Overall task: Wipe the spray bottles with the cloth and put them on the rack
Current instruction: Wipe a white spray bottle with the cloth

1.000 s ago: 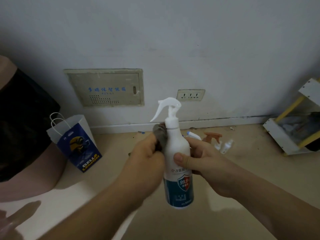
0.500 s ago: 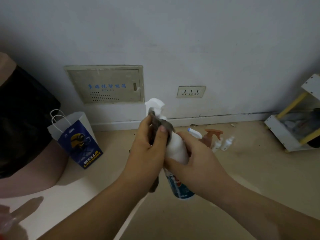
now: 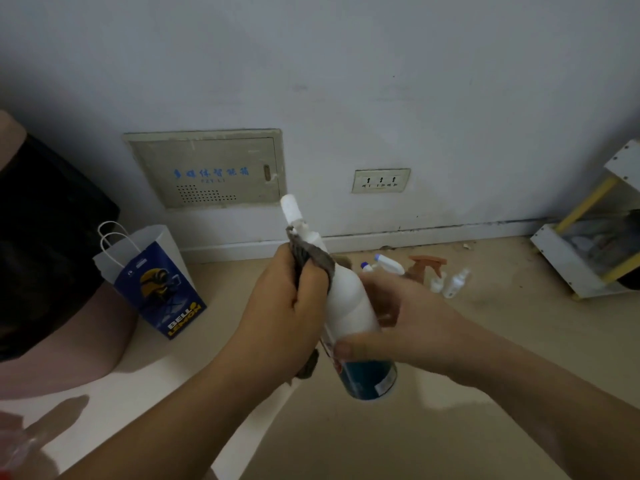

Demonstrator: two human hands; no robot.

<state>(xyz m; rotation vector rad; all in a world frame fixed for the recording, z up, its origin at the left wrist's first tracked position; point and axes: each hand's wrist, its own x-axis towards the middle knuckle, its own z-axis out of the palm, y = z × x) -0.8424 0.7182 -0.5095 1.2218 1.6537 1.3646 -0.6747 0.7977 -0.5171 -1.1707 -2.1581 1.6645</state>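
Both hands close on one white spray bottle [image 3: 346, 299], held tilted above the floor. Left hand [image 3: 284, 317] clamps the grey cloth [image 3: 311, 254] around its neck; right hand [image 3: 408, 327], blurred, grips its body. Beyond the right hand, other spray bottles [image 3: 450, 282] lie on the floor, with the rack [image 3: 568, 261] farther right.

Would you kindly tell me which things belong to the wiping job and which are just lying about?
Job: tall white spray bottle, grey cloth, small spray bottles on the floor, white-and-yellow rack.
Lying about: blue paper bag, beige wall panel, white wall socket.
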